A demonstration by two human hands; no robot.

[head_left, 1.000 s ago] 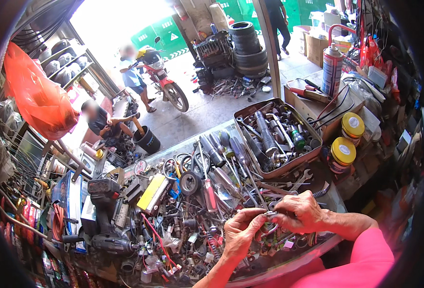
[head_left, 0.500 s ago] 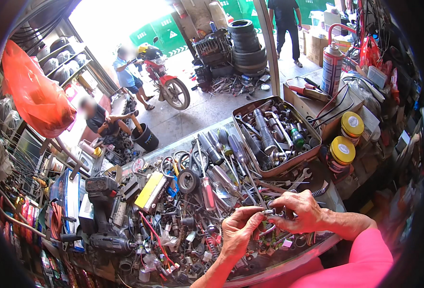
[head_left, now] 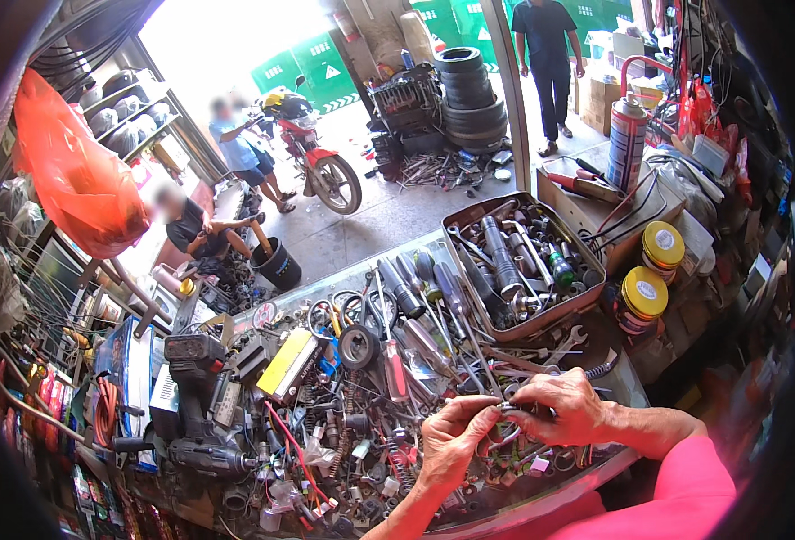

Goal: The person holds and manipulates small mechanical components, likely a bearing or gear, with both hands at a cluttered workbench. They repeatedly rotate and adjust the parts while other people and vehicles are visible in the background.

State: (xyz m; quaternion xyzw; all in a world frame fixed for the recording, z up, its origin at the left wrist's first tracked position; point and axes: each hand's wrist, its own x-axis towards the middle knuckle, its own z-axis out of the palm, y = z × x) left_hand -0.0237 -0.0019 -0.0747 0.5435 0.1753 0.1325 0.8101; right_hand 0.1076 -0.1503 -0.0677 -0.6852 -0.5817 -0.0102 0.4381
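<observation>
The small metal part [head_left: 514, 410] lies crosswise between both hands — right hand [head_left: 566, 407] pinching one end shut, left hand [head_left: 452, 438] fingertips closed on the other.

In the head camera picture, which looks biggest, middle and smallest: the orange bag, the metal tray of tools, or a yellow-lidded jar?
1. Orange bag
2. Metal tray, though the two look close in size
3. Yellow-lidded jar, clearly smallest

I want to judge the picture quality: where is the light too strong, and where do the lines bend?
Head view: the open doorway is washed out by daylight; the rim is a dark vignette; straight lines such as the metal post curve toward the edges; the left hand and right hand, both on a small metal part, are evenly lit and sharp.
</observation>
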